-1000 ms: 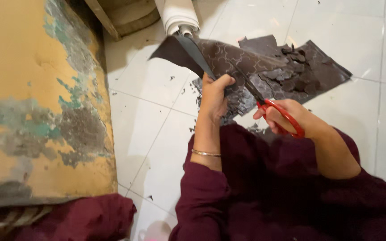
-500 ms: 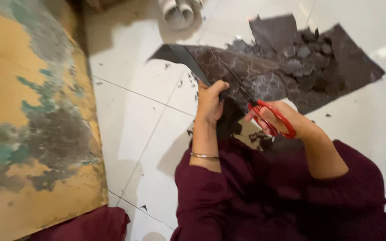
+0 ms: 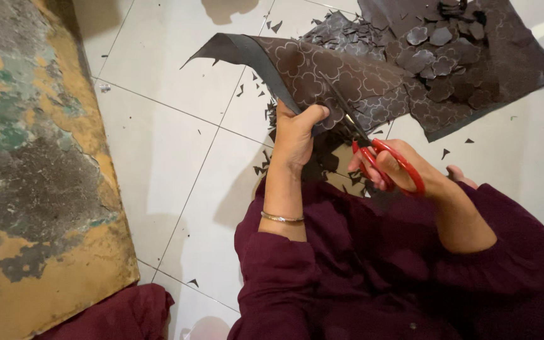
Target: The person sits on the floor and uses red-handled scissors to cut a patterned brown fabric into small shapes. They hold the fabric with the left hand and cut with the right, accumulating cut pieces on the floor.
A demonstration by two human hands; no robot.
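Over the white floor tiles, at the person's lap: work zone, seen from the head camera.

Sheet: dark brown sheet (image 3: 322, 75) printed with pale flower outlines, lifted off the floor; its near edge is held up, its far end trails toward the pile behind.

Left hand: left hand (image 3: 298, 135) closed on the near edge of the sheet, thumb on top of the printed face, fingers underneath.

Scissors: red-handled scissors (image 3: 373, 148), dark blades lying across the sheet just beside the left thumb; how far the blades are parted cannot be told.

Right hand: right hand (image 3: 404, 173) closed through the red handle loops, gripping the scissors.

Bracelet: thin gold bangle (image 3: 281, 218) on the left wrist.

Sleeves: maroon garment (image 3: 360, 277) covering both forearms and the lap.

Cut pieces: flower-shaped cutouts (image 3: 439, 56) heaped on a second dark sheet (image 3: 524, 60) lying flat beyond the hands.

Scraps: small dark offcuts (image 3: 266, 167) scattered on the tile floor (image 3: 158, 157) near the left hand.

Left border: worn slab (image 3: 33, 176) with flaking yellow and green paint.
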